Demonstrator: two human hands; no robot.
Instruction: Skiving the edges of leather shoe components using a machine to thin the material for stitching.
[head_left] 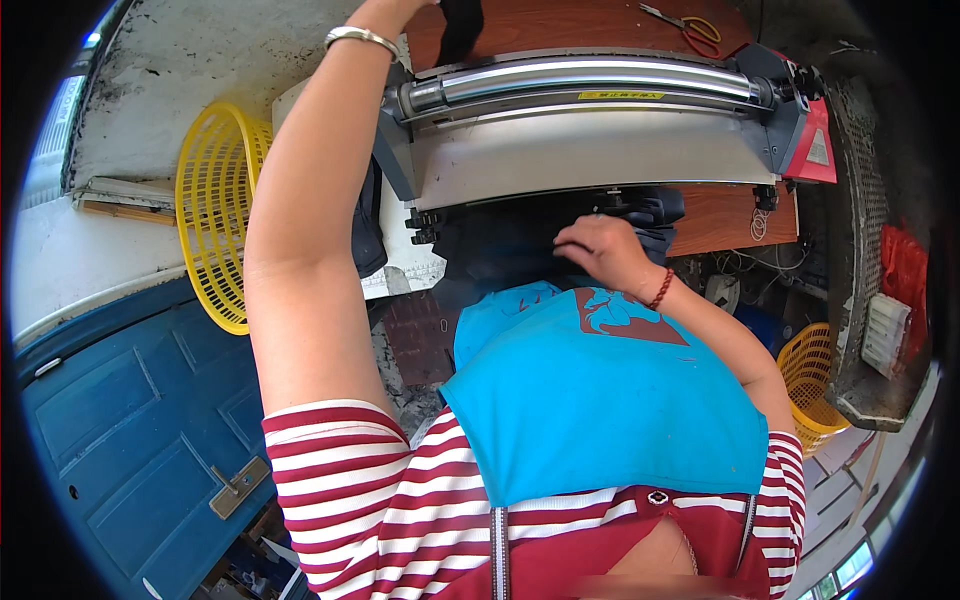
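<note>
My left arm stretches past the left end of a roller machine [590, 160]. Only part of my left hand [405, 8] shows at the top edge, and its fingers are cut off. Beside it hangs a piece of black cloth [460, 30]; whether I hold it cannot be seen. In front of the machine, my right hand [607, 247] is closed with bent fingers above dark fabric [500, 245]. What the fingers hold, if anything, is hidden. More folded dark fabric [655, 210] lies just behind that hand, under the machine's front edge.
Scissors [695, 28] with orange-yellow handles lie on the brown tabletop behind the metal roller [600, 82]. A yellow basket [215, 215] stands at the left, another yellow basket [810, 380] at the lower right. A blue door panel [130, 420] is at the lower left.
</note>
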